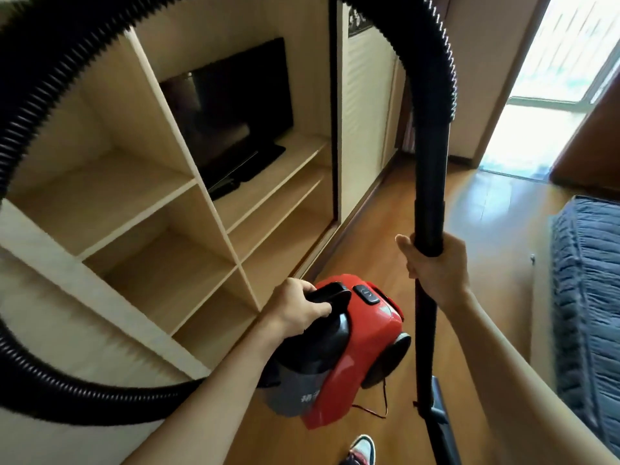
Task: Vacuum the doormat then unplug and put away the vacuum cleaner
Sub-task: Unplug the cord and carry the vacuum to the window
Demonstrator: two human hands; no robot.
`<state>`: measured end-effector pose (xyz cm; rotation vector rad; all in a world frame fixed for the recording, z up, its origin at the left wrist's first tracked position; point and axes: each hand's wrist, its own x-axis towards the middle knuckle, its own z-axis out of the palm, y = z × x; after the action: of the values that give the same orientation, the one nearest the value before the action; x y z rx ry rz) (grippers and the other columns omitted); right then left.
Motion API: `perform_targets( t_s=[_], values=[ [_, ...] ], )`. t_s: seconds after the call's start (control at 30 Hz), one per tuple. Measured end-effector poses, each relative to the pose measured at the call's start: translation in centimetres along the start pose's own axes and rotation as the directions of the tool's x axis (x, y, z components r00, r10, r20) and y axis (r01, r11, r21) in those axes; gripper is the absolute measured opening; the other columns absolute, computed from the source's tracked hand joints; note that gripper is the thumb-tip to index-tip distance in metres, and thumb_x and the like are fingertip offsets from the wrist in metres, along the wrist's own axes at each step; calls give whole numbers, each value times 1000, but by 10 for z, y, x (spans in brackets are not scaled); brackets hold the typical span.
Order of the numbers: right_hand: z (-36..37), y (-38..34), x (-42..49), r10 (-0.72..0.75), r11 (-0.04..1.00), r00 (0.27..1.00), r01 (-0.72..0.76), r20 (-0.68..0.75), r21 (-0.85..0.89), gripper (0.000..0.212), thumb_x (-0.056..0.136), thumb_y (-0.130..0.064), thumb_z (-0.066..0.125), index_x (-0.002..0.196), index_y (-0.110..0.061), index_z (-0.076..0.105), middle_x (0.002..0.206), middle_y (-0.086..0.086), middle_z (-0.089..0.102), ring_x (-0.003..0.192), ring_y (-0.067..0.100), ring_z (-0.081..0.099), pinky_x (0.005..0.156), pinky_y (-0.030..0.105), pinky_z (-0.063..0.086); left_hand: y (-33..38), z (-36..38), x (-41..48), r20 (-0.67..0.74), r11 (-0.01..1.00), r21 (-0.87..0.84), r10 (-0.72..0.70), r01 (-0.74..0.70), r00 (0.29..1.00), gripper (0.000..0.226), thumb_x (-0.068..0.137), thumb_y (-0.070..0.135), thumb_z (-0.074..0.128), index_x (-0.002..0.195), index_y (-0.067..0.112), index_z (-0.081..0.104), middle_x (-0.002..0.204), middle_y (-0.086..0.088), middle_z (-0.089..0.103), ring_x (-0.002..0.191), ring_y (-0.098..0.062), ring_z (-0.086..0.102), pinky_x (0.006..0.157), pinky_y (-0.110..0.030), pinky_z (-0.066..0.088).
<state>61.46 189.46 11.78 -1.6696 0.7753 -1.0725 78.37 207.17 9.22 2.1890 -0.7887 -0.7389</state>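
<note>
Two bare hands hold the parts of one canister machine. The left hand (297,312) has its fingers clamped round the black carrying handle (330,293) on top of the red vacuum cleaner (365,350). The body is tilted, with one dark wheel facing right, and sits low in the centre of the view, over the wooden floor (486,223) and just in front of the lower compartments of a pale shelf unit (151,209). The right hand (436,268) grips the black wand (429,182), fingers wrapped about the tube, which stands nearly upright to the right of the body. A black corrugated hose (50,92) leaves the top of the wand, arcs across the upper view and loops down the left side to the front of the body. A thin cord (372,412) dangles beneath the body. A dark television (228,109) stands in an upper shelf compartment. A bed (590,297) with a blue cover lies at the right edge, a bright window (557,68) is beyond it, and one shoe (364,449) shows at the bottom.
</note>
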Motion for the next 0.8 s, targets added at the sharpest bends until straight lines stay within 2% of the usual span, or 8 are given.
perform_targets(
  t_s=[0.13, 0.27, 0.43, 0.6, 0.7, 0.8],
  values=[
    [-11, 23, 82, 21, 1000, 999, -21, -46, -19, 27, 88, -6, 76, 72, 8, 59, 45, -4, 53, 39, 14, 50, 43, 24, 46, 46, 16, 80, 29, 998, 54, 23, -25, 999, 26, 51, 37, 73, 67, 16, 70, 54, 6, 62, 51, -17, 62, 52, -40, 57],
    [-27, 35, 151, 0, 999, 996, -5, -90, -52, 28, 89, -7, 75, 73, 9, 59, 48, 5, 53, 39, 13, 51, 45, 25, 47, 91, 31, 151, 79, 995, 57, 78, -82, 994, 15, 64, 24, 80, 72, 15, 71, 59, 4, 64, 51, -14, 61, 47, -28, 52],
    [-43, 53, 223, 21, 996, 989, -34, -144, -87, 26, 89, -9, 76, 70, -2, 59, 45, -5, 53, 38, 12, 51, 46, 27, 46, 144, 41, 232, 101, 990, 66, 116, -123, 988, 12, 65, 23, 80, 71, 16, 72, 60, 3, 65, 52, -13, 62, 47, -28, 53],
    [-51, 80, 293, 53, 990, 978, -77, -204, -114, 30, 89, -10, 76, 72, 7, 58, 50, 10, 52, 39, 19, 50, 44, 31, 47, 183, 54, 319, 154, 984, 76, 145, -159, 977, 11, 62, 24, 80, 66, 18, 72, 56, 5, 65, 47, -10, 61, 42, -24, 50],
    [-55, 101, 342, 55, 984, 968, -94, -243, -149, 29, 89, -12, 76, 71, 4, 58, 51, 10, 53, 39, 16, 51, 43, 27, 47, 207, 67, 377, 199, 979, 70, 176, -193, 964, 9, 64, 21, 79, 63, 19, 71, 54, 6, 64, 48, -11, 62, 42, -23, 49],
    [-56, 123, 399, 62, 977, 957, -117, -284, -178, 30, 89, -12, 76, 68, 1, 57, 50, 9, 53, 39, 16, 51, 45, 27, 47, 232, 81, 445, 248, 970, 72, 209, -233, 946, 9, 64, 23, 79, 62, 20, 71, 56, 3, 67, 54, -17, 68, 46, -29, 56]
  ],
)
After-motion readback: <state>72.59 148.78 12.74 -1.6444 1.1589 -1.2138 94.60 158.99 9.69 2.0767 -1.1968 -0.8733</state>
